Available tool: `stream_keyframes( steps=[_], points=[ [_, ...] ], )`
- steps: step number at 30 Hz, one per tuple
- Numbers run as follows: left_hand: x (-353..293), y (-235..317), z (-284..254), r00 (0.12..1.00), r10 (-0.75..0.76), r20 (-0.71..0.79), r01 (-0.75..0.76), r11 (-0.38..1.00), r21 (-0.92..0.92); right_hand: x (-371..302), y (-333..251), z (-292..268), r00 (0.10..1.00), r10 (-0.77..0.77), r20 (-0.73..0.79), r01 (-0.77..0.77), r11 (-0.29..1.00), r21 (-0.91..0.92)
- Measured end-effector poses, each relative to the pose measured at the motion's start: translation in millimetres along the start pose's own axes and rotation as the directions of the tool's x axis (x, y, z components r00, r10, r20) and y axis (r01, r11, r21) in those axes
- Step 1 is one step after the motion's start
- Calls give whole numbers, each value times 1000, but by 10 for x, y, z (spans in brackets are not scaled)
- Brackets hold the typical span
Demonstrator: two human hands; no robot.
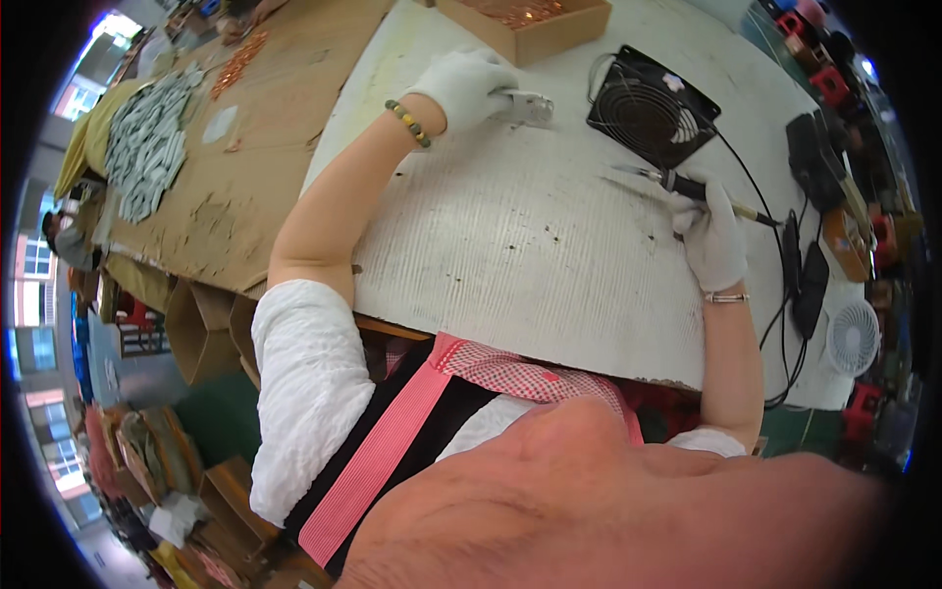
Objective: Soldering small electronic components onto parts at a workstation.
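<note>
My left hand (463, 88), in a white glove, is closed on one end of a small pale grey part (533, 108) over the far middle of the table. The part's other end sticks out to the right, and its exact kind is hard to make out. On the right, my gloved right hand (714, 240) grips a soldering iron (684, 185) with a dark handle. The iron's metal tip points left, toward the space below a black square fan (653, 108) with a wire guard. The iron and my left hand's part are apart.
An open cardboard box (559, 37) of copper-coloured pieces stands at the far edge. On the brown cardboard at left lie a heap of grey parts (147, 137) and orange-copper pieces (238, 64). Black cables with adapters (807, 290) and a white round fan (852, 339) are at right.
</note>
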State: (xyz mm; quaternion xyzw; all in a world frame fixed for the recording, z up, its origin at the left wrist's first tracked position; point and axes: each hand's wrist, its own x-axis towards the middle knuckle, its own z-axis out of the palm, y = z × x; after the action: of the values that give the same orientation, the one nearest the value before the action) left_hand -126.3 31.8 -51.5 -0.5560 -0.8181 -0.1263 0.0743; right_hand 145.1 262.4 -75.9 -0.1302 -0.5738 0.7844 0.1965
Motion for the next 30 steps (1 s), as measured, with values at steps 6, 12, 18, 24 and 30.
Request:
stream_keyframes(
  steps=[6, 12, 18, 24, 30],
  points=[
    [-94, 434, 140, 985, 91, -145, -120, 971, -206, 1, 13, -58, 1000, -4, 10, 3, 995, 96],
    [-117, 650, 268, 993, 60, -102, -99, 896, -433, -41, 0, 26, 999, -35, -8, 35, 999, -2],
    [-124, 692, 277, 994, 41, -100, -79, 904, -420, -66, -46, 124, 999, 36, -10, -37, 994, -105],
    [-115, 699, 277, 994, 51, -96, -86, 908, -410, -81, -67, 163, 1000, 26, -8, -27, 979, -201],
    [-109, 694, 285, 995, 53, -83, -82, 916, -393, -78, -54, 151, 1000, 26, -9, -28, 977, -210]
  ],
)
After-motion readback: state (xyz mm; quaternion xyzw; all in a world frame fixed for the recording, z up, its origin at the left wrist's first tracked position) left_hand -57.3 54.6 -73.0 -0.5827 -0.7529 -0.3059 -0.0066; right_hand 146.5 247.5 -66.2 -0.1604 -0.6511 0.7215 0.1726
